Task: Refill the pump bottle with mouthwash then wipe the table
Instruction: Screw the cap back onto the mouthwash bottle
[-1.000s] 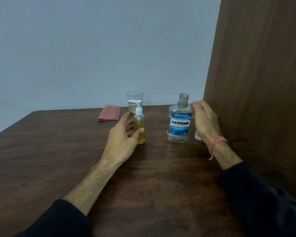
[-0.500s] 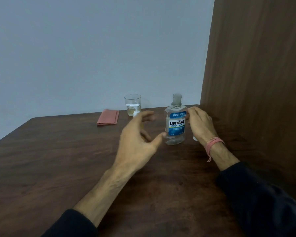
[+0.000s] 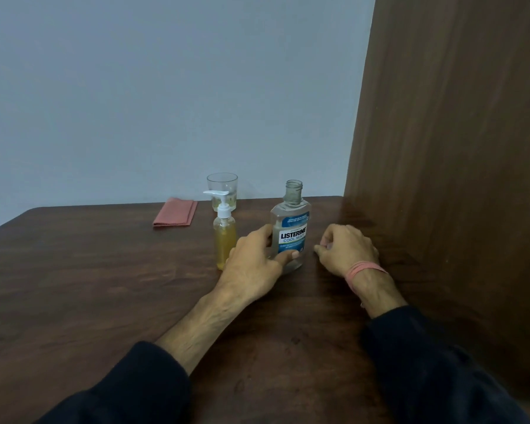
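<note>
The clear mouthwash bottle (image 3: pixel 292 231) with a blue label stands uncapped on the dark wooden table (image 3: pixel 104 286). My left hand (image 3: pixel 254 264) grips its lower body, thumb across the front. To its left stands the pump bottle (image 3: pixel 224 237), white pump on top, yellowish liquid inside. My right hand (image 3: pixel 344 249) rests on the table just right of the mouthwash bottle, fingers curled, apart from it. What those fingers hold, if anything, is hidden. A folded pink cloth (image 3: pixel 175 212) lies further back on the left.
A clear glass (image 3: pixel 222 188) with a little liquid stands behind the pump bottle near the table's far edge. A tall brown wooden panel (image 3: pixel 447 148) walls off the right side. A grey wall lies behind the table.
My left hand left the pump bottle, crossed to the right and took hold of the mouthwash bottle. My right hand let go of that bottle and dropped to the table beside it.
</note>
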Tool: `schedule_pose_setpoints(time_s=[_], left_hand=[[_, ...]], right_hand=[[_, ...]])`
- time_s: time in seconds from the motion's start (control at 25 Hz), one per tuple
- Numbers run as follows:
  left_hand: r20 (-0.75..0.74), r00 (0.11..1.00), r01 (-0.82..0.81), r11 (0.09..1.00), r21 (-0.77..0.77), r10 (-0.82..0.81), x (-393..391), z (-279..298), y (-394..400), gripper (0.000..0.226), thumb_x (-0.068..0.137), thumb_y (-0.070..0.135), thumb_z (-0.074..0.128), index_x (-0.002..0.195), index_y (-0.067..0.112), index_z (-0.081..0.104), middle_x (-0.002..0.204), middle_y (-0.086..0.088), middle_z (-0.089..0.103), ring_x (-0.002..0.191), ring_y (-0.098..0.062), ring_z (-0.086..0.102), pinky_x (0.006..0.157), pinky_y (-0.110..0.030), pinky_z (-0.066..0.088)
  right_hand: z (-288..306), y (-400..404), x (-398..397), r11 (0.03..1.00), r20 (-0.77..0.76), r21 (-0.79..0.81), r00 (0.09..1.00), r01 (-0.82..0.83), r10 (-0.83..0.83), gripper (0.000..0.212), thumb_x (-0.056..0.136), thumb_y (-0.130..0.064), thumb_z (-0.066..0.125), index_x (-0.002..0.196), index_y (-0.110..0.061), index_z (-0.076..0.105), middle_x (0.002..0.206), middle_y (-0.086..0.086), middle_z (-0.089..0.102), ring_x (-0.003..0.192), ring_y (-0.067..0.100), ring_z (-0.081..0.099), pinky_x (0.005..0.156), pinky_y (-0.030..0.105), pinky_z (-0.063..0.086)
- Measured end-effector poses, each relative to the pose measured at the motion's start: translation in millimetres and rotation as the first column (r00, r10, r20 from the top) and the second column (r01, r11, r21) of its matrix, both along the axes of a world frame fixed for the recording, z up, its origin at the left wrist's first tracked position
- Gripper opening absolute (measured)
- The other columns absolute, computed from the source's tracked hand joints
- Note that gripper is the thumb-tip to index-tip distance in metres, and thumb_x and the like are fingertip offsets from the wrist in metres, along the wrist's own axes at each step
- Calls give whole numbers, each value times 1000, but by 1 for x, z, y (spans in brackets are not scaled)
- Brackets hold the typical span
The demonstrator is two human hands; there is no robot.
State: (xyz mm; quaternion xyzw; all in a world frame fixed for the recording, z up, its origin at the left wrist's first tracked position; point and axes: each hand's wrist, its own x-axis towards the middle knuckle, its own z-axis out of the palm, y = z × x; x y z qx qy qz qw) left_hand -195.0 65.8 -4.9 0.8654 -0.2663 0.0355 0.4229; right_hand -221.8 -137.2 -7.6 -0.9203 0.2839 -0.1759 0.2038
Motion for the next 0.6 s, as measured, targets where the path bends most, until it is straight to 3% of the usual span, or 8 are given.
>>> schedule_pose_setpoints(time_s=[0.08, 0.2, 0.32, 0.4, 0.52, 0.6], left_hand=[[-60, 997, 46, 998, -44, -48, -3, -2, 15, 53, 102, 45, 83, 150, 33, 64, 149, 15, 72, 130, -23, 75, 109, -44, 62], [-94, 994, 51, 996, -72, -58, -8, -5, 26, 54, 104, 42, 81, 153, 34, 61, 150, 18, 70, 116, -21, 79, 106, -51, 66], [-52, 997, 53, 995, -83, -57, -7, -7, 25, 55, 105, 43, 79, 156, 35, 60, 148, 16, 73, 125, -4, 70, 114, -42, 60], [-25, 998, 57, 996, -73, -59, -6, -7, 24, 51, 106, 45, 78, 153, 39, 60, 145, 17, 74, 128, -2, 68, 116, -37, 57], [48, 998, 40, 999, -34, -38, -7, -9, 23, 40, 107, 50, 74, 145, 43, 62, 138, 20, 77, 124, -3, 71, 111, -41, 60], [84, 996, 27, 1000, -4, -27, -9, -9, 22, 36, 108, 56, 69, 141, 45, 60, 135, 21, 77, 121, -3, 73, 107, -40, 61]], right_hand=[[7, 7, -1, 976, 215, 164, 971, -140, 103, 21, 87, -39, 89, 87, -31, 70, 110, -7, 66, 97, 14, 63, 78, 31, 52], [26, 22, -5, 841, 570, 380, 813, -385, 114, 28, 86, -10, 89, 100, -26, 70, 116, -6, 69, 103, 15, 72, 77, 26, 59], [46, 39, -11, 542, 797, 532, 601, -651, -60, 29, 92, 3, 78, 102, -17, 59, 108, 5, 71, 99, 24, 78, 84, 32, 66], [56, 47, -14, 348, 866, 494, 486, -797, -117, 23, 101, -8, 72, 114, -17, 56, 111, 11, 75, 104, 30, 80, 93, 40, 66], [61, 55, -18, 333, 918, 373, 397, -866, 7, 37, 104, -31, 68, 141, -28, 61, 127, 9, 78, 116, 27, 77, 93, 33, 63], [60, 59, -19, 338, 927, 323, 367, -884, 76, 37, 103, -28, 67, 139, -19, 64, 133, 8, 76, 116, 29, 77, 89, 29, 62]])
